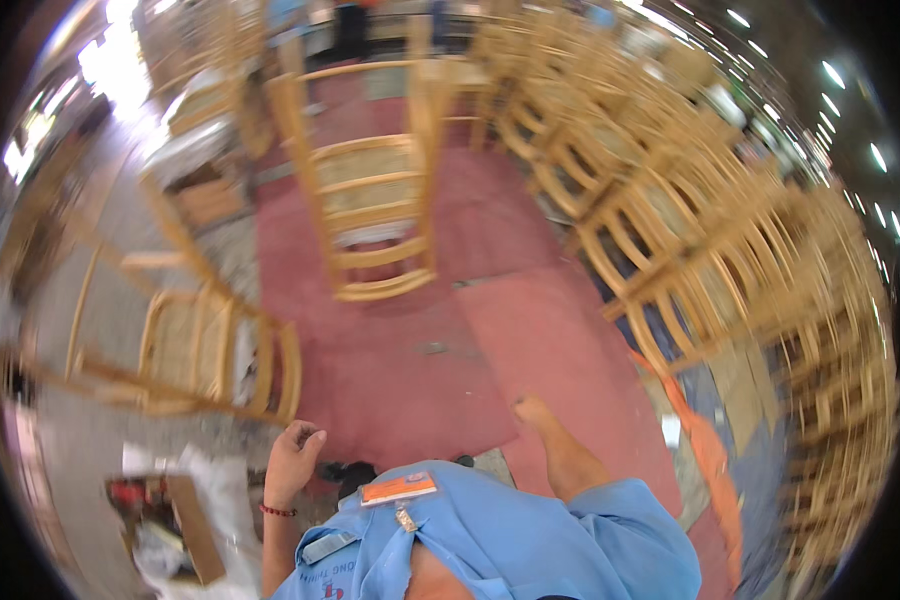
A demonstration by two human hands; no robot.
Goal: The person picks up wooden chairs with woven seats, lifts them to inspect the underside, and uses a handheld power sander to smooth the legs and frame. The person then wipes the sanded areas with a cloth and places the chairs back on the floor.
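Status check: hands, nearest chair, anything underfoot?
Left hand loosely curled, empty. Right hand open, empty. Chair ahead on red floor, untouched. Tipped chair lies left.

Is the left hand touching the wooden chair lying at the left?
Apart. The head view shows floor between the left hand and the chair.

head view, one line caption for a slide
Both empty hands, left hand and right hand, hang over red floor before a wooden chair.
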